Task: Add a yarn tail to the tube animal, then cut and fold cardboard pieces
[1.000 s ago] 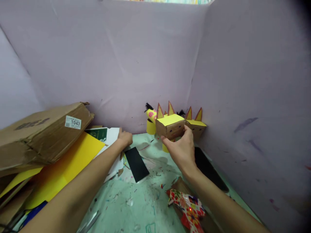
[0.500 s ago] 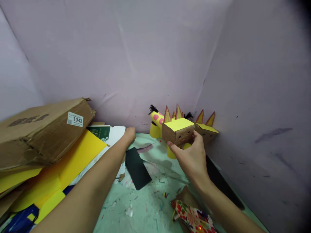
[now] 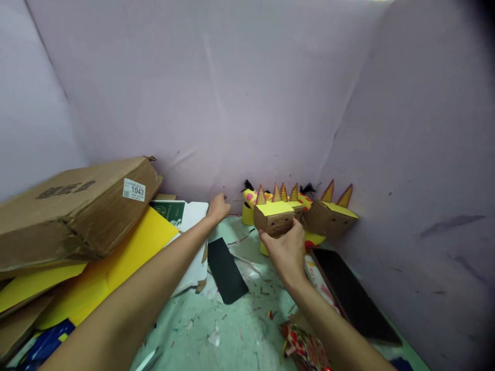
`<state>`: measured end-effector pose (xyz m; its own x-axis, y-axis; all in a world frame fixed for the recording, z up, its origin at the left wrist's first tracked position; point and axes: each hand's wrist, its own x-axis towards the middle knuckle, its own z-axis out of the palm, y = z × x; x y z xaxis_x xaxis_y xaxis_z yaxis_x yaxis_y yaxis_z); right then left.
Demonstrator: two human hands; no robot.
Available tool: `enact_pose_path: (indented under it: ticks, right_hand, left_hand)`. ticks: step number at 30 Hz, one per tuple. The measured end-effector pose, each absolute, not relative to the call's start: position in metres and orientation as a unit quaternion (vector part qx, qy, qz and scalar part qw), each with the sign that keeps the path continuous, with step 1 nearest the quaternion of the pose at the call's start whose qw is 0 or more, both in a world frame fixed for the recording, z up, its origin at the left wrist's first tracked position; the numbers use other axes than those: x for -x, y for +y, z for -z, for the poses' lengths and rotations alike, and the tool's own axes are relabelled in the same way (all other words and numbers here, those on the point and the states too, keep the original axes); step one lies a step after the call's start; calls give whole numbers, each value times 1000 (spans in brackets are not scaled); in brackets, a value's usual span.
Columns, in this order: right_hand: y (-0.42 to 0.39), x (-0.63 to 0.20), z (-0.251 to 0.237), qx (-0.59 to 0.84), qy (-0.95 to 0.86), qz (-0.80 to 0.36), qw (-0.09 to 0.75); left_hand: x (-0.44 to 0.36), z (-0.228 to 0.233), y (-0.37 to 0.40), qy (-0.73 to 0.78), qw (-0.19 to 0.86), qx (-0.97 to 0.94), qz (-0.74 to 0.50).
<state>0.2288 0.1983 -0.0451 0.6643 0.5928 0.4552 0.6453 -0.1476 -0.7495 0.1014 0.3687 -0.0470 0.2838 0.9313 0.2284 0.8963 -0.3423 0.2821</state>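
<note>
Right hand (image 3: 285, 251): fingers curled close around the lower front of a small cardboard animal head (image 3: 274, 216), thumb on its left edge, the other fingers on its right side. Head is a brown corrugated box with flat yellow paper top and two pointed yellow ears edged in red. It sits low at the back of the green table (image 3: 232, 330), near the lilac wall, just beside a second cardboard head (image 3: 328, 216) of the same make.

Left hand (image 3: 218, 207): fingers loosely bent, resting on the edge of a white card sheet (image 3: 191, 216); whether it grips the sheet, cannot tell.

Nearby: matte black paper strip (image 3: 226, 270), smooth yellow paper sheet (image 3: 119, 257), creased cardboard box (image 3: 73, 211) labelled 1043, floral patterned paper (image 3: 305, 350).
</note>
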Motion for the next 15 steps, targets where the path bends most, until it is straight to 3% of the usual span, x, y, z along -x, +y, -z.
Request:
enact_pose_path:
  ticks: [5,15]
  right_hand:
    - [201,-231,48,773,-425,10,471]
    - [191,-229,34,751,-410,42,516]
  left_hand:
    - [-94,50,352,547,61,-817,-170]
    - [-101,71,339,497,88,-861,53]
